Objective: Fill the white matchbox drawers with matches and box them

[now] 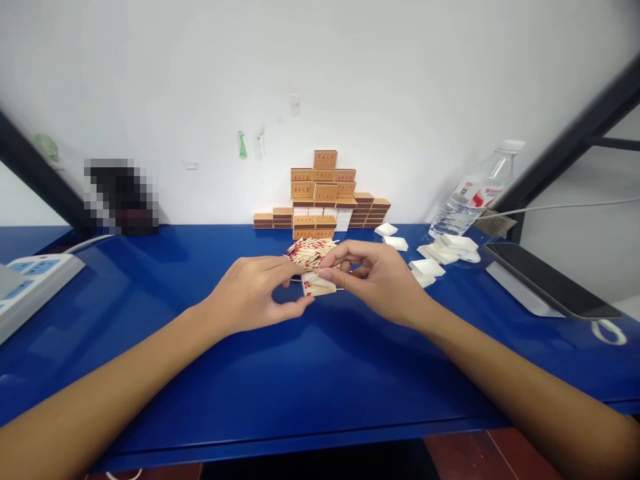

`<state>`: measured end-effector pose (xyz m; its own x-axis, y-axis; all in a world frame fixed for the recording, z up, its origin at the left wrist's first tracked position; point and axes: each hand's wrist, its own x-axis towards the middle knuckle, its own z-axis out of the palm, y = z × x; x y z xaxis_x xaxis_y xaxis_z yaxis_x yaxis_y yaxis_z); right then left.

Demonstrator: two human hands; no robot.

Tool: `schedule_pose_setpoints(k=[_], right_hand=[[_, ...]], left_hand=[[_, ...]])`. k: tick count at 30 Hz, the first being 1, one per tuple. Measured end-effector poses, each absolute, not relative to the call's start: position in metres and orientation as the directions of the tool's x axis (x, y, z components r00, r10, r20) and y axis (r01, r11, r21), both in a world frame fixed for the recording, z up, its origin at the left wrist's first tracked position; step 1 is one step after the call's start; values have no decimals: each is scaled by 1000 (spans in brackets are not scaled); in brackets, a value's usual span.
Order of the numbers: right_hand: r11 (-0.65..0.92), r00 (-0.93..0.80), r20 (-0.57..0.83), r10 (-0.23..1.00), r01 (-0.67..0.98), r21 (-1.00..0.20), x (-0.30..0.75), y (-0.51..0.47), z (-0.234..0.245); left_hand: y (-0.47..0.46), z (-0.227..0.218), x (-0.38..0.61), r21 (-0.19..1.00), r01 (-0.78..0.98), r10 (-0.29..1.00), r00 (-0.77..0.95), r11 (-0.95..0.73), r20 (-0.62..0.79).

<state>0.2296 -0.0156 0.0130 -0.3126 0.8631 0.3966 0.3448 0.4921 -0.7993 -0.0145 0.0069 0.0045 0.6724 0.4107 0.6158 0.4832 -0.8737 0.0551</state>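
Observation:
A small white matchbox tray [325, 289] with a few red-tipped matches in it lies on the blue table between my hands. My left hand [255, 290] holds the tray at its left end, thumb at the near corner and fingers at the far side. Over the tray's far right edge, my right hand [377, 277] pinches thumb and forefinger together on what looks like a match, mostly hidden by the fingertips. Right behind the tray is a heap of loose red-tipped matches [309, 251], partly covered by my fingers.
Orange-brown matchboxes [325, 192] stand stacked against the wall. Several white trays [427, 267] lie to the right, near a tilted water bottle [473, 193] and a phone [550, 277] propped on a white block. A power strip [45, 287] sits left, a pixelated dark object [125, 200] behind it.

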Motion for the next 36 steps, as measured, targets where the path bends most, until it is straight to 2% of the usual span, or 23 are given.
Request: schedule_pose_setpoints(k=[2, 6, 9, 16, 20, 24, 31, 36], right_hand=[[483, -325, 376, 867, 370, -794, 230, -16, 13], [561, -358, 435, 826, 452, -693, 233, -14, 13], [580, -379, 442, 813, 468, -667, 234, -13, 14], [600, -283, 537, 795, 499, -625, 229, -12, 10], [672, -394, 557, 731, 557, -489, 232, -9, 5], [706, -520, 479, 707, 566, -427, 235, -10, 3], [698, -652, 296, 698, 528, -485, 235, -13, 4], [659, -669, 213, 712, 532, -532, 234, -16, 6]], left_hand=[[8, 4, -14, 49, 485, 404, 665, -873, 628], [8, 3, -14, 38, 484, 390, 652, -874, 650], [9, 3, -14, 23, 477, 362, 634, -879, 683], [8, 4, -13, 24, 473, 359, 635, -881, 684], [8, 4, -14, 30, 483, 374, 636, -875, 675], [8, 3, -15, 73, 464, 403, 669, -883, 625], [5, 7, -12, 235, 469, 524, 745, -852, 412], [4, 9, -11, 276, 506, 573, 765, -817, 294]])
